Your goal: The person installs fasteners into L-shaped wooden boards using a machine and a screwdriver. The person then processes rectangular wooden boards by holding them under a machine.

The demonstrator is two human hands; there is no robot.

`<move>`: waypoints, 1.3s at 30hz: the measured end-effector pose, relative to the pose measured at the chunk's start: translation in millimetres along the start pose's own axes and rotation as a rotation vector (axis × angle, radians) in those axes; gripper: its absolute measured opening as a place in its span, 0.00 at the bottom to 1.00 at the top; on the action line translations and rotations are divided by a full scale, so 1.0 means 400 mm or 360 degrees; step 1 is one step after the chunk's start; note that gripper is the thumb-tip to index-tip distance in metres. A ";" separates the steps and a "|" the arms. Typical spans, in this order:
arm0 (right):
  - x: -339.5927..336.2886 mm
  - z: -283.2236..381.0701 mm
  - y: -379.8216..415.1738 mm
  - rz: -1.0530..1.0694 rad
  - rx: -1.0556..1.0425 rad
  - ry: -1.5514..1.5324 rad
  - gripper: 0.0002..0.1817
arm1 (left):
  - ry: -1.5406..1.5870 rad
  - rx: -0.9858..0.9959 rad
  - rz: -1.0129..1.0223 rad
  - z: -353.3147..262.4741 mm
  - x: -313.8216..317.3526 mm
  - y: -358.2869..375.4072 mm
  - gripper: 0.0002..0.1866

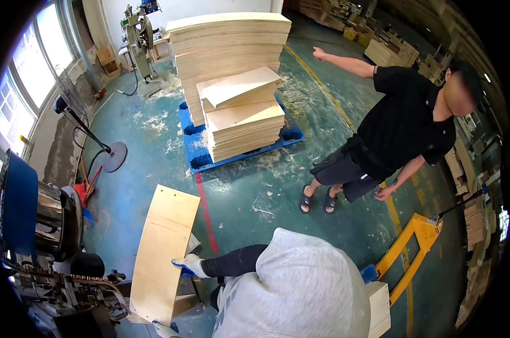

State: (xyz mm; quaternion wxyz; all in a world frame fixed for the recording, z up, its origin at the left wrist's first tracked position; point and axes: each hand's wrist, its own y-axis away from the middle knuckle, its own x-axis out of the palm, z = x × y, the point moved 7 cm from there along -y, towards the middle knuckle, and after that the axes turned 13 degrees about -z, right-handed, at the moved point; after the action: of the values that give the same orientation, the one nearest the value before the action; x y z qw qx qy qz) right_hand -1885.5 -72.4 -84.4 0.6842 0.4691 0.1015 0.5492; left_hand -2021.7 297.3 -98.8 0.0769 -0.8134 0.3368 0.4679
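A long plywood board (165, 248) with two small holes near its far end lies slantwise at the lower left. My right hand (192, 265), in a white and blue work glove with a black sleeve behind it, grips the board's right edge, thumb on top and fingers hidden underneath. At the near end, my gloved left hand (166, 330) is closed on the corner, partly cut off by the frame. Under the board more wood (184, 304) shows, mostly covered. My grey shirt (294, 287) fills the bottom middle.
A tall stack of plywood boards (229, 50) stands on a blue pallet (201, 166). Dark machinery (58, 276) is close at left, with a round-based stand (115, 156) beyond. At right are a person (401, 112) pointing one arm outward and a yellow pallet jack (421, 231).
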 end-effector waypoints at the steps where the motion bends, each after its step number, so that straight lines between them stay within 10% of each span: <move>1: 0.002 0.009 0.005 0.0006 -0.0029 -0.0012 0.19 | -0.0031 0.0024 0.0001 0.009 0.001 -0.008 0.27; 9: -0.022 0.061 0.003 -0.0179 -0.0324 -0.0122 0.19 | 0.0257 -0.0319 0.0128 -0.097 -0.051 0.087 0.29; 17: -0.041 -0.010 -0.074 -0.0467 -0.0611 -0.0005 0.22 | 0.0876 -0.0722 0.0340 0.140 0.067 -0.074 0.27; 18: -0.034 -0.003 -0.088 -0.0438 -0.0943 -0.0223 0.29 | 0.0811 -0.0632 0.0340 0.107 0.092 -0.076 0.27; 21: -0.033 0.014 -0.042 -0.0474 -0.0587 -0.0012 0.34 | 0.0647 -0.0387 0.0346 -0.017 0.141 -0.065 0.27; 24: -0.031 0.045 -0.016 -0.0620 -0.1172 -0.0071 0.38 | 0.0565 -0.0207 0.0434 -0.137 0.190 -0.059 0.27; 39: -0.045 0.058 -0.025 -0.0884 -0.1006 0.0420 0.45 | 0.0367 0.0143 0.0568 -0.327 0.279 -0.054 0.28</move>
State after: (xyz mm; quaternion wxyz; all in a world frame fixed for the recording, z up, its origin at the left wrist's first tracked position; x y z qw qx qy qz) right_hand -1870.7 -99.5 -86.3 0.8968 0.1175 0.1374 0.4038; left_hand -1878.3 203.0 -121.6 -0.0099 -0.7849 0.5025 0.3624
